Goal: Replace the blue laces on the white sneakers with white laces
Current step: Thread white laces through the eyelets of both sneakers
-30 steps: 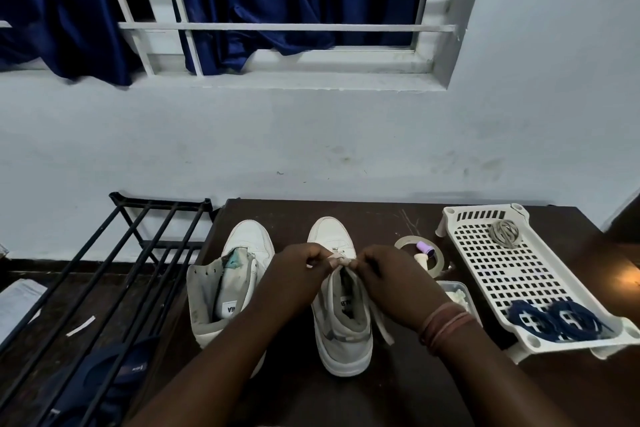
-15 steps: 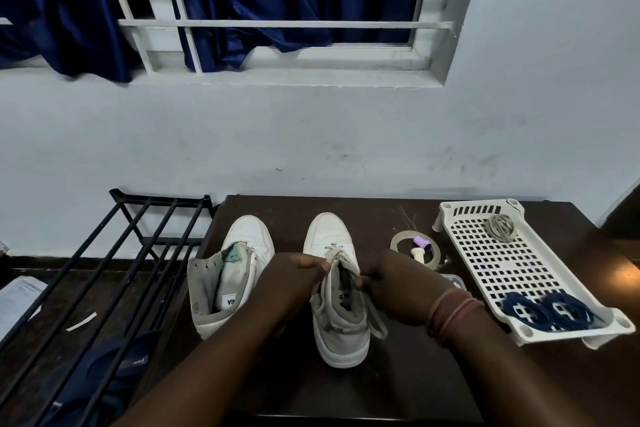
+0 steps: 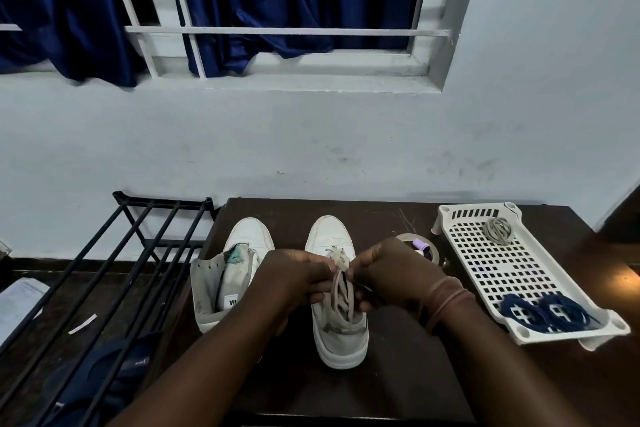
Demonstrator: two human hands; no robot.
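Note:
Two white sneakers stand toes away from me on a dark table [image 3: 398, 385]. The left sneaker [image 3: 242, 253] has no lace and its tongue is open. The right sneaker [image 3: 337, 329] carries a white lace [image 3: 341, 291] through its lower eyelets. My left hand [image 3: 298, 274] and my right hand [image 3: 384, 270] meet over this shoe's throat, each pinching the lace, whose loose ends hang down between them. Two coiled blue laces [image 3: 543, 312] lie at the near end of a white perforated tray [image 3: 485, 263]. A coiled pale lace [image 3: 498, 230] sits at the tray's far end.
A tape roll [image 3: 405, 237] with a small purple-capped item [image 3: 421, 245] lies behind my right hand. A black metal rack [image 3: 114, 270] stands left of the table, with dark footwear [image 3: 97, 371] under it. A wall and barred window with blue curtains rise behind.
Both hands stay on the right sneaker's lace; they parted slightly half a second ago and have come back together, with the loose lace ends now hanging between them.

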